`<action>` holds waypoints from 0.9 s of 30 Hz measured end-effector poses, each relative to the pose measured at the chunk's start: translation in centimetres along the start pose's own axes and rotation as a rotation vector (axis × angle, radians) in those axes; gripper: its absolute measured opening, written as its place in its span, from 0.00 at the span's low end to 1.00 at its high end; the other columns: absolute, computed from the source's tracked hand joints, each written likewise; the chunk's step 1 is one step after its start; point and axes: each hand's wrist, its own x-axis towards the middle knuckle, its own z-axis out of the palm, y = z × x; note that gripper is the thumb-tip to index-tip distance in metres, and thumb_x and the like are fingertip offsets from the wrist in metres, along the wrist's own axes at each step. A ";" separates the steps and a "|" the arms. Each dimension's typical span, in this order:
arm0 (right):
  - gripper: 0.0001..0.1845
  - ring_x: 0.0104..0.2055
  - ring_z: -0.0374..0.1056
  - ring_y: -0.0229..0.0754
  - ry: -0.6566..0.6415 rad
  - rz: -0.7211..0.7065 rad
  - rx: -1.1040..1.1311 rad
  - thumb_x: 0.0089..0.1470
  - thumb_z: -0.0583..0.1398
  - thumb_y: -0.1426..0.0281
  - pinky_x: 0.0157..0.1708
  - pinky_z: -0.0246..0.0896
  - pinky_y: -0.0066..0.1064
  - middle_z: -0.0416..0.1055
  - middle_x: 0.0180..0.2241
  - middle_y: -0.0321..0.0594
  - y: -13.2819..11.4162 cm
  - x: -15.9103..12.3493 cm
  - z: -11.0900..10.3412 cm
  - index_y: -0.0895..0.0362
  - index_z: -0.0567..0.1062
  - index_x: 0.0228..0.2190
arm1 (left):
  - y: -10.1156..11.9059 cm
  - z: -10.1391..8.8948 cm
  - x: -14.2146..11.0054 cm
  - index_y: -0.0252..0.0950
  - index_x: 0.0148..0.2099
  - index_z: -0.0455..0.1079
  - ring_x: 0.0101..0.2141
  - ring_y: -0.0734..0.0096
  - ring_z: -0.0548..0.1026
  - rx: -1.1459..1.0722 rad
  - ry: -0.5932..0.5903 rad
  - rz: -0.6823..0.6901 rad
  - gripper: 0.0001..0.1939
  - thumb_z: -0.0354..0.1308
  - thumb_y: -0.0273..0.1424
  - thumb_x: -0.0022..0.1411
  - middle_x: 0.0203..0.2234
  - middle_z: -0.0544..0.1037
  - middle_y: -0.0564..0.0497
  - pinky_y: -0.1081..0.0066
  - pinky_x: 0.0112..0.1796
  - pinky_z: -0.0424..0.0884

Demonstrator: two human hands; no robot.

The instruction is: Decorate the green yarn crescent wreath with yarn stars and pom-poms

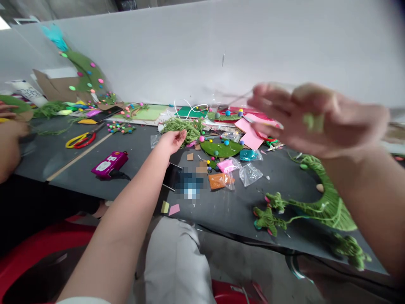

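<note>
My left hand (pixel 173 142) reaches to a tangled pile of green yarn (pixel 186 126), its fingers loosely bent and apart; whether it touches a strand I cannot tell. My right hand (pixel 316 120), raised and smeared by motion, has its palm turned towards me and its fingers apart. A light green patch shows on that palm. A thin blurred strand runs beside its fingertips. Below it lies a crescent wrapped in green yarn (pixel 337 207), with a small yarn-wrapped star (pixel 267 219) near it. A green felt piece with pompoms (pixel 221 147) lies between my hands.
Plastic bags of orange (pixel 218 181) and pink (pixel 228 164) material lie mid-table. A phone (pixel 172 176) lies under my left forearm. Left are a purple power box (pixel 110 164) and red-and-yellow scissors (pixel 80 140). Another person's hand (pixel 11 131) is at far left.
</note>
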 end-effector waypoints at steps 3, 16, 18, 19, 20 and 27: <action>0.24 0.65 0.64 0.45 0.407 0.033 0.084 0.68 0.46 0.65 0.39 0.59 0.42 0.67 0.66 0.29 2.3 2.7 -0.3 0.51 0.78 0.31 | -0.2 0.0 -0.5 0.35 0.60 0.70 0.50 0.58 0.77 0.057 0.000 0.024 0.20 0.60 0.39 0.71 0.56 0.75 0.42 0.54 0.49 0.77; 0.06 0.38 0.72 0.45 0.233 0.260 -0.470 0.62 0.58 0.72 0.43 0.66 0.35 0.77 0.34 0.44 13.4 15.5 11.0 0.58 0.75 0.37 | -0.5 -0.7 -2.0 0.36 0.59 0.71 0.49 0.60 0.77 0.219 -0.134 0.041 0.19 0.60 0.38 0.71 0.55 0.75 0.42 0.55 0.49 0.78; 0.07 0.42 0.72 0.48 0.194 0.264 -0.519 0.60 0.61 0.72 0.46 0.66 0.38 0.78 0.38 0.46 14.3 16.0 12.7 0.58 0.77 0.40 | -0.5 -0.8 -1.8 0.36 0.60 0.70 0.49 0.60 0.77 0.232 -0.122 0.034 0.19 0.60 0.38 0.71 0.55 0.75 0.42 0.55 0.49 0.78; 0.09 0.44 0.72 0.50 0.179 0.267 -0.543 0.59 0.61 0.72 0.48 0.66 0.39 0.78 0.40 0.47 14.6 16.1 13.2 0.57 0.78 0.41 | -0.5 -0.9 -1.7 0.36 0.60 0.70 0.49 0.59 0.77 0.237 -0.116 0.031 0.20 0.60 0.38 0.71 0.55 0.75 0.42 0.54 0.49 0.78; 0.10 0.46 0.72 0.51 0.172 0.271 -0.568 0.58 0.62 0.72 0.49 0.66 0.41 0.78 0.43 0.48 14.8 16.2 13.6 0.57 0.78 0.43 | -0.5 -0.9 -1.6 0.35 0.60 0.70 0.50 0.59 0.77 0.241 -0.111 0.029 0.20 0.60 0.38 0.71 0.55 0.75 0.42 0.54 0.49 0.78; 0.10 0.51 0.73 0.57 0.191 0.382 -0.619 0.61 0.58 0.72 0.50 0.67 0.46 0.76 0.49 0.54 15.9 17.6 15.0 0.56 0.78 0.42 | -0.4 -1.6 -1.5 0.35 0.60 0.70 0.50 0.59 0.77 0.259 -0.106 0.022 0.20 0.60 0.39 0.71 0.55 0.75 0.42 0.54 0.49 0.77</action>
